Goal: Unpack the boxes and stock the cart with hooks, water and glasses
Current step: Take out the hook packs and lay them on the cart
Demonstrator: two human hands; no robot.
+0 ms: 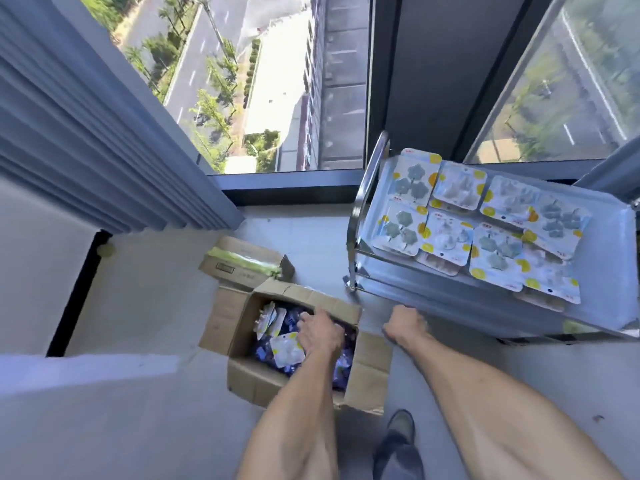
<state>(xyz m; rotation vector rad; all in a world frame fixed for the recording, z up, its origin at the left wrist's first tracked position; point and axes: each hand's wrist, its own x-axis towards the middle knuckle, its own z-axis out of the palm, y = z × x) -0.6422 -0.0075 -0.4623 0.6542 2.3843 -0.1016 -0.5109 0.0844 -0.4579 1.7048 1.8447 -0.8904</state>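
An open cardboard box (242, 327) stands on the floor, holding several packs of hooks (287, 349) on white and yellow cards. My left hand (320, 332) reaches down into the box among the packs; its fingertips are hidden, so I cannot tell whether it grips one. My right hand (405, 323) hangs beside the box's right flap, fingers curled under, with nothing visible in it. The steel cart (602, 244) stands to the right. Its top shelf carries several hook packs (446, 237) laid in rows.
A second cardboard box (242, 263), closed, lies behind the open one. Grey curtains (86, 133) hang at the left, with floor-to-ceiling windows behind. A white surface (69, 375) fills the lower left. My shoe (400, 427) stands on the floor below the box.
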